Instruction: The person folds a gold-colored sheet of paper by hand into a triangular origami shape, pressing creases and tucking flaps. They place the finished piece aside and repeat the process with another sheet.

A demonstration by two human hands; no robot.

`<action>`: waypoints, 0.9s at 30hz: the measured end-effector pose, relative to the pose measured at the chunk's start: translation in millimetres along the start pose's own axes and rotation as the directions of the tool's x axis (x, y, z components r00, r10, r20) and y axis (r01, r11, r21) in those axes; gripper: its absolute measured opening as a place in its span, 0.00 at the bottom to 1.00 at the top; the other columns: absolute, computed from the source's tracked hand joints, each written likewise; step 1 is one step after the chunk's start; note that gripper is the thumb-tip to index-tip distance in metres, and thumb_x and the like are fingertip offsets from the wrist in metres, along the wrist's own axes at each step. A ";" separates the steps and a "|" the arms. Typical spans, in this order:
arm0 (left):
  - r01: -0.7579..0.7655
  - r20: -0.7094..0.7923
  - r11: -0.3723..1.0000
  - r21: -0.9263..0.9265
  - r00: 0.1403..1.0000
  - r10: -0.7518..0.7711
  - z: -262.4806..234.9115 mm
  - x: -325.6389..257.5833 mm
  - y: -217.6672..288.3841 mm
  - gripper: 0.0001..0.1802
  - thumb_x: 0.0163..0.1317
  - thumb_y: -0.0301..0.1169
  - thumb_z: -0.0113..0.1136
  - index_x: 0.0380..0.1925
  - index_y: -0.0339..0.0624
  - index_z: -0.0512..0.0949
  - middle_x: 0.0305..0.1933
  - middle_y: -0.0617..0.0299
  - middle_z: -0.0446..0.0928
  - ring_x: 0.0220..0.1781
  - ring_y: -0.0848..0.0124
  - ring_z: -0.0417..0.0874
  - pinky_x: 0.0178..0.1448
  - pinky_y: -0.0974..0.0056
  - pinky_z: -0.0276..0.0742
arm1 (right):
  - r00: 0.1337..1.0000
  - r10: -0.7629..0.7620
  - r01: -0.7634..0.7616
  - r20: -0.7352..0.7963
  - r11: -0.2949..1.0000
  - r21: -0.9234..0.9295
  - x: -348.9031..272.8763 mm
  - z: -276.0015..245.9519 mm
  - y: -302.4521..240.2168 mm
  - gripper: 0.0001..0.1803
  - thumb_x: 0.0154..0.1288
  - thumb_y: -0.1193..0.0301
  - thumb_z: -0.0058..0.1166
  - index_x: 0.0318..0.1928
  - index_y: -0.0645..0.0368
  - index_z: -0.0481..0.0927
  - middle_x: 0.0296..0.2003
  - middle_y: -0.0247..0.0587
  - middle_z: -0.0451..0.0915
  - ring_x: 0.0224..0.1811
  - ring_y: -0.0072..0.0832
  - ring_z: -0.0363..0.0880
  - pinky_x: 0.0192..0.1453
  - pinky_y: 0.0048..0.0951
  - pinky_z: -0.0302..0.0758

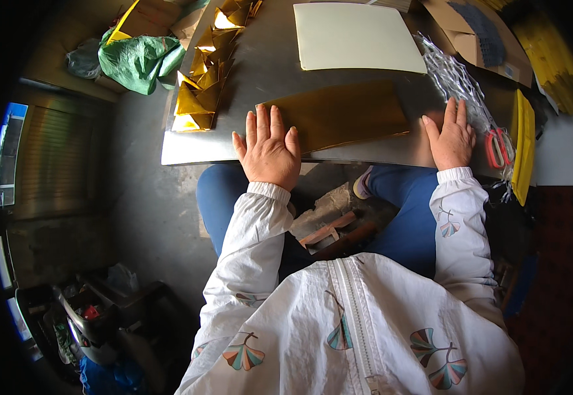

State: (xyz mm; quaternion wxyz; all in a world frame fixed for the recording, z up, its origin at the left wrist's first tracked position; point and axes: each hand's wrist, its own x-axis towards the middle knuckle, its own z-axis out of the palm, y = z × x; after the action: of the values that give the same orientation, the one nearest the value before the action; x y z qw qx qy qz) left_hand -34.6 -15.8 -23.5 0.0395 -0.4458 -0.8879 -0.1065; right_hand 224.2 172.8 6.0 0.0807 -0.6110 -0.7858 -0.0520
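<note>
A rectangle of shiny gold foil paper (352, 115) lies flat near the front edge of the metal table (270, 39). My left hand (270, 148) rests flat at the paper's left end, fingers stretched forward and thumb apart, holding nothing. To the right of the paper, my right hand (452, 138) lies on the table with its fingers out and its thumb spread. Its fingertips are close to a bundle of silvery strips (454, 76). Red-handled scissors (499, 148) lie just right of that hand.
Folded gold foil pieces (201, 92) stand in a row along the table's left side. A pale cream sheet (359, 36) lies behind the gold paper. At right are a cardboard box (458, 29) and a yellow strip-shaped item (523, 148). A green bag (141, 62) sits beyond the left edge.
</note>
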 end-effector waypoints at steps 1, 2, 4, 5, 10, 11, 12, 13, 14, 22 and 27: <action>0.003 0.014 1.000 -0.007 1.000 -0.003 0.1 0.6 0.0 0.32 0.74 0.51 0.33 0.74 0.53 0.58 0.80 0.60 0.51 0.82 0.60 0.46 0.80 0.42 0.33 | 0.997 -0.019 0.014 -0.078 0.998 -0.069 -8.0 -9.6 -4.7 0.36 0.70 0.52 0.51 0.71 0.57 0.62 0.73 0.46 0.58 0.64 0.49 0.70 0.71 0.54 0.60; 0.009 0.010 1.000 -0.008 1.000 -0.009 0.7 1.0 1.6 0.32 0.74 0.51 0.33 0.74 0.53 0.57 0.80 0.60 0.51 0.82 0.60 0.46 0.80 0.42 0.34 | 0.975 -0.068 0.083 -0.213 0.994 0.065 -15.7 -17.6 -14.6 0.32 0.71 0.57 0.50 0.70 0.58 0.64 0.72 0.46 0.61 0.62 0.48 0.72 0.71 0.53 0.60; 0.017 0.013 1.000 0.006 1.000 -0.017 0.6 0.9 4.9 0.32 0.74 0.50 0.34 0.74 0.53 0.57 0.80 0.60 0.51 0.82 0.60 0.45 0.80 0.42 0.34 | 0.904 -0.282 0.367 -0.322 0.898 0.243 -43.9 -22.2 -52.4 0.30 0.69 0.58 0.53 0.68 0.58 0.68 0.70 0.45 0.65 0.58 0.46 0.75 0.71 0.52 0.60; 0.012 -0.002 1.000 0.020 1.000 -0.012 1.0 0.1 9.0 0.32 0.74 0.50 0.34 0.74 0.52 0.57 0.80 0.59 0.51 0.82 0.59 0.45 0.80 0.42 0.34 | 0.857 -0.424 0.506 -0.292 0.797 0.330 -59.1 -19.3 -75.9 0.32 0.66 0.59 0.57 0.68 0.56 0.69 0.70 0.44 0.65 0.55 0.42 0.76 0.72 0.51 0.59; -0.180 -0.025 0.978 -0.107 0.984 0.178 -3.8 -11.5 22.7 0.36 0.73 0.56 0.39 0.73 0.47 0.60 0.79 0.58 0.54 0.82 0.58 0.48 0.80 0.43 0.36 | 0.742 -0.667 0.644 -0.069 0.679 0.352 -78.4 0.2 -105.7 0.37 0.55 0.60 0.67 0.67 0.50 0.71 0.70 0.37 0.66 0.49 0.35 0.78 0.74 0.49 0.57; -0.274 -0.057 0.952 -0.136 0.962 0.268 -6.4 -13.6 20.5 0.37 0.72 0.58 0.40 0.72 0.46 0.62 0.78 0.58 0.56 0.81 0.58 0.50 0.80 0.43 0.38 | 0.752 -0.652 0.633 -0.090 0.679 0.371 -73.5 1.5 -97.2 0.38 0.55 0.60 0.67 0.67 0.50 0.71 0.70 0.36 0.66 0.48 0.35 0.78 0.74 0.49 0.56; -0.356 -0.031 0.919 -0.170 0.934 0.356 -8.5 -16.0 19.3 0.38 0.70 0.60 0.42 0.71 0.46 0.64 0.77 0.58 0.58 0.80 0.58 0.53 0.79 0.44 0.40 | 0.750 -0.654 0.639 -0.105 0.673 0.372 -68.0 1.1 -85.8 0.38 0.55 0.59 0.67 0.67 0.50 0.72 0.70 0.36 0.67 0.49 0.36 0.78 0.75 0.49 0.56; -0.454 -0.053 0.869 -0.196 0.890 0.453 -10.8 -16.1 15.7 0.39 0.66 0.60 0.49 0.69 0.46 0.66 0.76 0.59 0.61 0.78 0.58 0.57 0.79 0.44 0.45 | 0.751 -0.651 0.643 -0.111 0.681 0.350 -64.0 -0.7 -75.8 0.38 0.55 0.58 0.67 0.66 0.50 0.72 0.70 0.36 0.67 0.49 0.36 0.77 0.75 0.48 0.56; -0.507 -0.039 0.835 -0.214 0.858 0.512 -12.9 -15.6 11.8 0.39 0.62 0.55 0.59 0.69 0.47 0.67 0.76 0.60 0.61 0.78 0.60 0.57 0.78 0.44 0.47 | 0.761 -0.642 0.632 -0.090 0.704 0.324 -61.9 -2.4 -68.9 0.38 0.55 0.57 0.67 0.66 0.50 0.73 0.70 0.36 0.67 0.50 0.37 0.77 0.75 0.48 0.56; -0.546 -0.157 0.788 -0.286 0.837 0.524 -7.9 -13.5 9.7 0.32 0.54 0.33 0.68 0.61 0.47 0.75 0.67 0.61 0.74 0.71 0.62 0.71 0.72 0.53 0.65 | 0.710 -0.652 0.671 -0.266 0.513 0.535 -86.9 13.4 -108.7 0.27 0.56 0.72 0.67 0.58 0.59 0.77 0.63 0.44 0.72 0.60 0.46 0.73 0.67 0.42 0.71; -0.550 -0.119 0.772 -0.319 0.831 0.543 -12.0 -6.5 -3.3 0.35 0.54 0.37 0.69 0.63 0.44 0.73 0.68 0.58 0.72 0.73 0.60 0.68 0.73 0.52 0.62 | 0.679 -0.652 0.708 -0.339 0.458 0.538 -78.7 14.1 -104.6 0.17 0.59 0.74 0.63 0.50 0.61 0.81 0.52 0.43 0.80 0.54 0.44 0.78 0.63 0.39 0.75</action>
State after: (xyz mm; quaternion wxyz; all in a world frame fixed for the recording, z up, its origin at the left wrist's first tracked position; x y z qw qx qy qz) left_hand -33.6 -25.4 -13.5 0.0002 -0.6830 -0.6876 -0.2465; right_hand 141.0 74.5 -21.0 0.2858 -0.1786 -0.9276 0.1611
